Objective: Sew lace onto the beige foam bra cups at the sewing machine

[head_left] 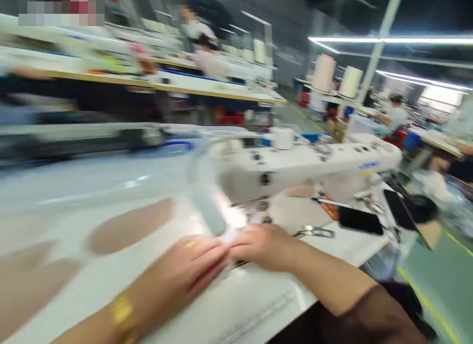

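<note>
Workpiece [228,235]: small, white to pale lilac, motion-blurred, edges washed out by the bright lamp spot just behind it. Only a bit shows between the fingertips, so full shape and material are unreadable. Location: at the needle end of the white sewing machine [318,161], low, near the table surface [254,304].

Grip: left hand [201,260] comes in from the left, palm down, fingers together and extended, tips touching the piece's near-left edge. Right hand [264,245] comes in from the right, fingers bunched and bent, tips on the piece's right side. Fingertips of both hands nearly meet there. Neither hand is spread. Thumbs are hidden or blurred, so can't tell whether either one pinches the piece or just presses it down.

Nearby: metal snips [318,231] right of the right hand, black phone [360,220] beyond them. Tan oblong shape [133,225] left of the machine, blurred. Yellow bracelet [121,309] on left wrist.
</note>
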Action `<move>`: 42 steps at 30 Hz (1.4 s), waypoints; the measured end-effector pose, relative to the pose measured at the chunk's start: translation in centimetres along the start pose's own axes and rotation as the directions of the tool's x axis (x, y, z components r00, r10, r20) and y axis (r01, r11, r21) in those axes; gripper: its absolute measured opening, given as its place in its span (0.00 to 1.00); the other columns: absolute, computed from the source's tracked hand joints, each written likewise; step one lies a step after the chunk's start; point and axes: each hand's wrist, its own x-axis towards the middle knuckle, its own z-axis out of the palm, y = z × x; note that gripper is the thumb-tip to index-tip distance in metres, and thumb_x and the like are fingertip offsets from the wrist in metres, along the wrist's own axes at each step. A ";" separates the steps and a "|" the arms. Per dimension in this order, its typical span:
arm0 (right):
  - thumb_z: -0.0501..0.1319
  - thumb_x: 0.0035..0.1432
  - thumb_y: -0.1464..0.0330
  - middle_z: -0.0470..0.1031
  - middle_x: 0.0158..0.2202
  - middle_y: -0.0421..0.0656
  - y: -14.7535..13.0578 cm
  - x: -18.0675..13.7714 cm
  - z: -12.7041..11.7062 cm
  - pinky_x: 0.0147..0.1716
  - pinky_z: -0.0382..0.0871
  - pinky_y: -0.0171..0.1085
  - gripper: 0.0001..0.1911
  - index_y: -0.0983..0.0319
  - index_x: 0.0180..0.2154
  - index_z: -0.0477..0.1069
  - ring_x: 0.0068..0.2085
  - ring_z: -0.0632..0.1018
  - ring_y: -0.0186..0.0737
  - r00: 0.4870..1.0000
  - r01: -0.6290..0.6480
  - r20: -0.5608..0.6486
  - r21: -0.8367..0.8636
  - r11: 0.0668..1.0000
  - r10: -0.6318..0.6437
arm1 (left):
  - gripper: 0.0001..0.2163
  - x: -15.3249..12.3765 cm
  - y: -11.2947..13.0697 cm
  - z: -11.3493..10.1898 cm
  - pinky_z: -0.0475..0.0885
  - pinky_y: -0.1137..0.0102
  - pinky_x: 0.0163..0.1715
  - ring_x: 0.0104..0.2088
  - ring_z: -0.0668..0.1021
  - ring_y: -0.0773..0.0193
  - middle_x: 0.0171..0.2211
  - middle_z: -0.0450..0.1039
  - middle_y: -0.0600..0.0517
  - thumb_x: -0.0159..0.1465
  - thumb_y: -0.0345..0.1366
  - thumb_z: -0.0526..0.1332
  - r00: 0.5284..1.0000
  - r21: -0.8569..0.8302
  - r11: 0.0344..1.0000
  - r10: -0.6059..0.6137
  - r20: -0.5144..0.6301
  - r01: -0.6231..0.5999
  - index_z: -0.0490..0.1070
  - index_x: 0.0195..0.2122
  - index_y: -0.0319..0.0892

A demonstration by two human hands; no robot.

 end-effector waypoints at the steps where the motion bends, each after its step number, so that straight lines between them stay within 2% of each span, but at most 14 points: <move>1: 0.60 0.70 0.69 0.78 0.44 0.39 -0.3 0.3 0.0 0.42 0.69 0.36 0.06 0.57 0.42 0.76 0.44 0.74 0.39 0.999 0.050 -0.010 0.011 0.999 -0.050 | 0.16 -0.6 0.0 -0.2 0.65 0.67 0.31 0.28 0.71 0.63 0.28 0.72 0.53 0.74 0.36 0.49 1.000 0.017 1.000 -0.012 0.002 0.012 0.73 0.33 0.44; 3: 0.58 0.68 0.75 0.77 0.41 0.43 -0.2 0.1 -0.2 0.39 0.65 0.37 0.09 0.60 0.38 0.76 0.42 0.72 0.41 0.995 0.092 -0.039 0.023 0.996 -0.091 | 0.15 -1.2 0.0 -0.4 0.66 0.65 0.35 0.32 0.72 0.61 0.30 0.73 0.51 0.74 0.34 0.50 0.993 0.062 0.996 -0.064 0.098 0.059 0.72 0.31 0.43; 5: 0.57 0.64 0.78 0.74 0.36 0.42 0.3 -0.5 -0.7 0.34 0.60 0.36 0.11 0.59 0.35 0.74 0.38 0.69 0.40 0.995 0.055 -0.082 0.020 0.998 -0.053 | 0.14 -1.2 0.1 -0.4 0.66 0.64 0.38 0.34 0.73 0.60 0.32 0.73 0.50 0.72 0.35 0.53 0.991 0.103 0.991 -0.091 0.094 0.081 0.70 0.30 0.42; 7: 0.55 0.64 0.79 0.69 0.31 0.41 0.6 -1.1 -1.0 0.30 0.55 0.36 0.12 0.59 0.35 0.73 0.34 0.65 0.40 0.996 0.082 -0.047 0.029 0.996 -0.081 | 0.12 -1.1 0.3 -0.3 0.66 0.64 0.40 0.36 0.73 0.60 0.34 0.74 0.50 0.71 0.35 0.56 0.994 0.108 0.991 -0.082 0.069 0.074 0.69 0.29 0.41; 10: 0.53 0.66 0.78 0.66 0.30 0.40 0.7 -1.8 -0.8 0.30 0.54 0.36 0.13 0.59 0.44 0.73 0.32 0.64 0.39 0.986 0.159 -0.061 0.084 0.984 -0.154 | 0.10 -1.2 0.6 0.0 0.65 0.64 0.41 0.36 0.72 0.61 0.34 0.74 0.52 0.69 0.34 0.58 0.997 0.097 0.994 -0.056 0.058 0.051 0.67 0.29 0.41; 14: 0.53 0.66 0.79 0.68 0.32 0.41 0.7 -2.2 -0.4 0.31 0.57 0.36 0.20 0.58 0.55 0.69 0.33 0.65 0.40 0.979 0.193 -0.101 0.152 0.969 -0.179 | 0.10 -1.5 0.3 0.8 0.64 0.64 0.37 0.33 0.70 0.61 0.32 0.72 0.52 0.68 0.36 0.60 0.992 0.103 0.992 -0.084 0.092 0.075 0.66 0.29 0.42; 19: 0.54 0.66 0.80 0.68 0.33 0.41 0.5 -2.3 -0.7 0.31 0.59 0.37 0.25 0.55 0.60 0.65 0.33 0.66 0.40 0.974 0.224 -0.085 0.232 0.947 -0.210 | 0.09 -2.0 -0.2 1.8 0.62 0.65 0.35 0.32 0.67 0.61 0.32 0.70 0.52 0.68 0.37 0.60 0.991 0.048 0.994 -0.098 0.087 0.094 0.68 0.29 0.43; 25: 0.53 0.66 0.80 0.69 0.35 0.42 0.2 -2.4 -0.8 0.32 0.60 0.38 0.27 0.54 0.61 0.65 0.34 0.66 0.40 0.978 0.208 -0.063 0.260 0.943 -0.198 | 0.11 -2.4 -0.2 1.7 0.63 0.65 0.35 0.32 0.66 0.61 0.33 0.69 0.50 0.70 0.37 0.55 0.996 -0.051 0.995 -0.087 0.035 0.089 0.71 0.31 0.43; 35: 0.52 0.67 0.77 0.69 0.34 0.42 0.3 -2.5 -0.9 0.32 0.62 0.38 0.24 0.54 0.61 0.66 0.35 0.67 0.41 0.979 0.205 -0.048 0.229 0.952 -0.200 | 0.10 -2.9 -0.3 1.9 0.65 0.64 0.38 0.35 0.68 0.60 0.35 0.71 0.49 0.71 0.37 0.55 0.993 -0.104 0.990 -0.087 0.073 0.095 0.72 0.33 0.43; 39: 0.52 0.69 0.74 0.72 0.35 0.43 0.7 -2.6 -0.7 0.33 0.65 0.40 0.18 0.58 0.57 0.68 0.35 0.70 0.42 0.992 0.121 -0.063 0.172 0.978 -0.111 | 0.10 -2.2 -0.7 2.1 0.64 0.63 0.39 0.35 0.70 0.60 0.36 0.72 0.49 0.70 0.36 0.56 0.995 -0.064 0.995 -0.069 0.077 0.074 0.71 0.31 0.43; 42: 0.52 0.69 0.73 0.73 0.34 0.44 1.1 -2.7 -0.5 0.32 0.65 0.40 0.15 0.59 0.54 0.70 0.35 0.71 0.43 0.997 0.036 -0.067 0.118 0.992 -0.028 | 0.10 -1.0 -1.3 2.3 0.63 0.61 0.43 0.37 0.71 0.59 0.37 0.74 0.50 0.69 0.35 0.57 0.998 -0.029 0.999 -0.028 0.061 0.030 0.71 0.30 0.42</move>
